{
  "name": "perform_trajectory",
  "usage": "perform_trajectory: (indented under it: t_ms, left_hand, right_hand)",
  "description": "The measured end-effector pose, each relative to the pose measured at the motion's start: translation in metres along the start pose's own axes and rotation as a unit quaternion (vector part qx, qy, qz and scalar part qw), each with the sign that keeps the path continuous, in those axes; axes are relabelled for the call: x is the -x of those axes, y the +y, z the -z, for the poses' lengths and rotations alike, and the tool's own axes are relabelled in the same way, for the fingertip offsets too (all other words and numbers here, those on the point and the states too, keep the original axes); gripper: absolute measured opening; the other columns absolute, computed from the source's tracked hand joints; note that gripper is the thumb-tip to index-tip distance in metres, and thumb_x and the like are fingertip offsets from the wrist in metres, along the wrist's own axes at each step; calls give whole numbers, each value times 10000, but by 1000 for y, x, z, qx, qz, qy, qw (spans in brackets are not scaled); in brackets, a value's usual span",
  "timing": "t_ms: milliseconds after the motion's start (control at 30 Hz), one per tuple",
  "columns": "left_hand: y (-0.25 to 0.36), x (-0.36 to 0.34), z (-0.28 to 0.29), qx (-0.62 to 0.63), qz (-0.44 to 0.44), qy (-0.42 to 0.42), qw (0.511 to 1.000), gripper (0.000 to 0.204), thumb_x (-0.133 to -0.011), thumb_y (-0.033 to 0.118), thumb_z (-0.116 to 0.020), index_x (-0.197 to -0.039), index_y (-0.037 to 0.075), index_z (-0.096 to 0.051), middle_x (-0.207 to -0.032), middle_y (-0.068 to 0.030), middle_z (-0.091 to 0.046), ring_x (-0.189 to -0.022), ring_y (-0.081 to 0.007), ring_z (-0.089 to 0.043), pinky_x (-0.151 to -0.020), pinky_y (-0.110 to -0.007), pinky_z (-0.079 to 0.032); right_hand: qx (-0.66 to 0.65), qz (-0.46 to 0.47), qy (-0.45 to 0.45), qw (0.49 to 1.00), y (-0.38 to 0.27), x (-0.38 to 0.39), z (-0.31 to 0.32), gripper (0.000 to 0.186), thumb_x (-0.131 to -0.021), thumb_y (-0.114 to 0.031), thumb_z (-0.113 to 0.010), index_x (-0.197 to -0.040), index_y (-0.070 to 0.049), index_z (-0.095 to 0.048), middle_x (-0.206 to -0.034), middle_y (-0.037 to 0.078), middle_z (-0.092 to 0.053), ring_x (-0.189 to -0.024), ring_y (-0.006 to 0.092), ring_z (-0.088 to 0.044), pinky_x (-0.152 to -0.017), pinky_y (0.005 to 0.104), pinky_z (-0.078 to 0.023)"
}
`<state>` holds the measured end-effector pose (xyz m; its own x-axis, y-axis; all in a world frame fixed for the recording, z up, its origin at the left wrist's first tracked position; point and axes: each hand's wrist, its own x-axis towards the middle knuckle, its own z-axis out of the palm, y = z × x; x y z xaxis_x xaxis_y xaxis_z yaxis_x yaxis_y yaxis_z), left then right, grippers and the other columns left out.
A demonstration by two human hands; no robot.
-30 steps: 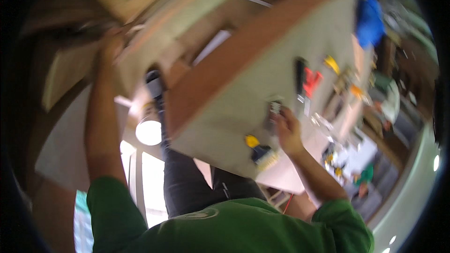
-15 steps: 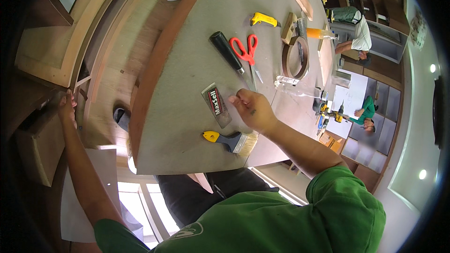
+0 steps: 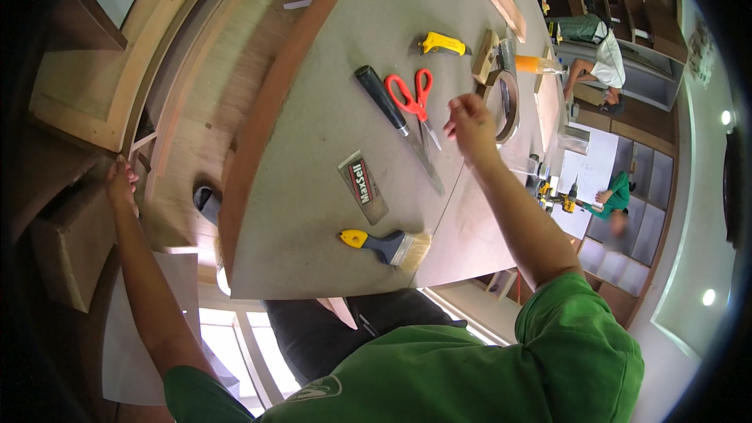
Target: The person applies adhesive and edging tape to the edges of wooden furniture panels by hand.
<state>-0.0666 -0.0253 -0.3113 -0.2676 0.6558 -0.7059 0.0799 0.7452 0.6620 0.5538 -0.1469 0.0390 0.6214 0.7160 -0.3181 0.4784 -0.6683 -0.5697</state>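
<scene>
My right hand (image 3: 472, 127) hovers above the grey work table with its fingers curled together; anything inside them is hidden. A brown roll of edge banding (image 3: 505, 110) lies just beyond it, partly covered. Left of the hand are red-handled scissors (image 3: 409, 97) and a black-handled file (image 3: 389, 113). Nearer me rest a flat scraper blade with a printed label (image 3: 363, 186) and a paintbrush (image 3: 388, 247) with a yellow-tipped handle. Far to the left, my left hand (image 3: 121, 186) is closed at the edge of a wooden box (image 3: 74, 254); what its fingers grip cannot be made out.
A yellow utility knife (image 3: 443, 43), a wooden block plane (image 3: 485, 56) and an orange-filled bottle (image 3: 536, 65) lie farther along the table. Yellow-black drills (image 3: 562, 200) stand at right. Two people work beyond, one in white (image 3: 609, 63), one in green (image 3: 618, 192).
My right hand has moved away from beside the scraper toward the edge-banding roll, uncovering the file's blade and now covering most of the clear bottle. My left hand stays at the wooden box.
</scene>
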Motion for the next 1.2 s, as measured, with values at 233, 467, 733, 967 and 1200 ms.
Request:
perform_trajectory:
  t_ms: [233, 467, 733, 967, 1200]
  left_hand:
    - [23, 38, -19, -9, 2, 21, 1000, 357, -935, 470, -598, -898, 116, -585, -677, 67, -467, -646, -67, -482, -564, -230, -299]
    - [12, 25, -14, 17, 8, 26, 999, 369, -940, 452, -601, -912, 84, -603, -666, 58, -449, -647, -71, -468, -558, -228, -306]
    - [13, 37, -22, 34, -31, 38, 998, 386, -950, 460, -582, -894, 78, -596, -656, 53, -460, -639, -61, -458, -606, -228, -325]
    - [12, 35, -19, 25, -35, 40, 998, 380, -949, 470, -582, -876, 98, -593, -656, 59, -470, -643, -60, -467, -603, -232, -329]
    - [14, 45, -44, 44, -29, 36, 998, 370, -947, 466, -590, -847, 110, -583, -656, 66, -472, -645, -58, -471, -599, -232, -327]
  right_hand:
    - [33, -29, 177, 983, 4, -112, 67, 222, -926, -238, -561, -935, -20, -604, -706, 75, -596, -526, 150, -583, -408, 293, -457]
    - [208, -197, 97, 953, 14, -200, 83, 515, -881, -479, -605, -1029, 13, -641, -836, 110, -634, -606, 242, -625, -490, 370, -500]
    - [97, -262, 93, 956, 27, -203, 76, 325, -796, -336, -787, -695, -145, -545, -605, -37, -413, -494, 107, -346, -462, 283, -280]
    - [115, -255, 109, 954, 25, -198, 72, 294, -772, -287, -806, -699, -144, -560, -607, -36, -408, -515, 107, -352, -474, 293, -282]
    - [299, 5, 266, 916, 51, -202, 95, 291, -818, -331, -753, -837, -66, -635, -664, -5, -517, -583, 108, -481, -528, 304, -402]
